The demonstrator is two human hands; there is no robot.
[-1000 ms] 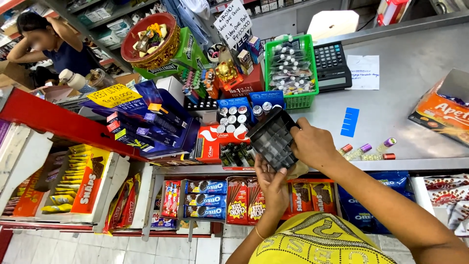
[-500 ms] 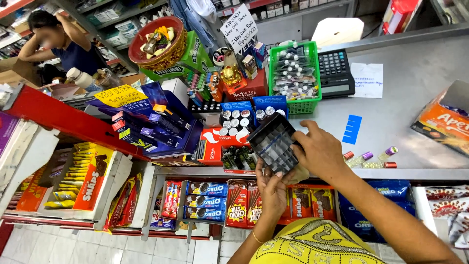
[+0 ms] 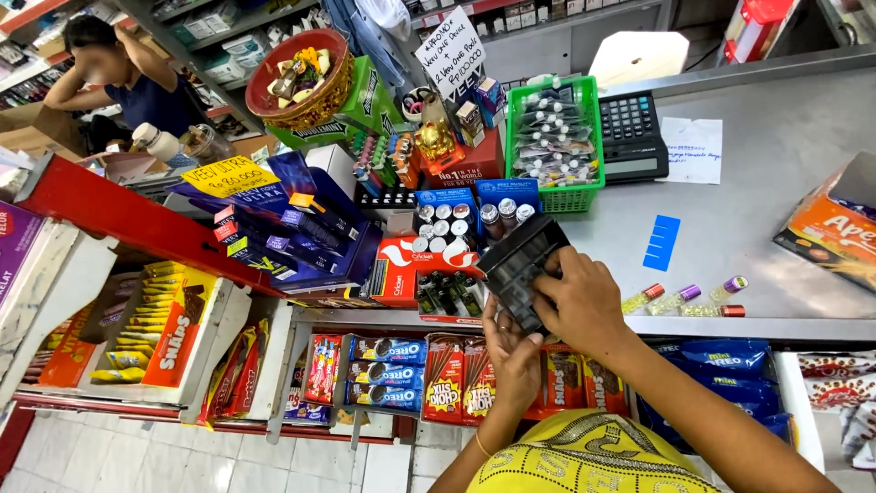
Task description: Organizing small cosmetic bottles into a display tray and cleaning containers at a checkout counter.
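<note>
Hands meet at the front edge of the shop counter, both on a black compartment tray tilted above the snack shelf. Right hand clamps over the tray's near corner, fingers curled round it; left hand props it from beneath, fingers pressed up against the underside. Judging by that, the tray is lifted but not yet set down; 4 small vials lie just beside it.

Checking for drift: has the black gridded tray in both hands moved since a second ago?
No. The black gridded tray remains beside the blue box of silver-capped bottles.
</note>
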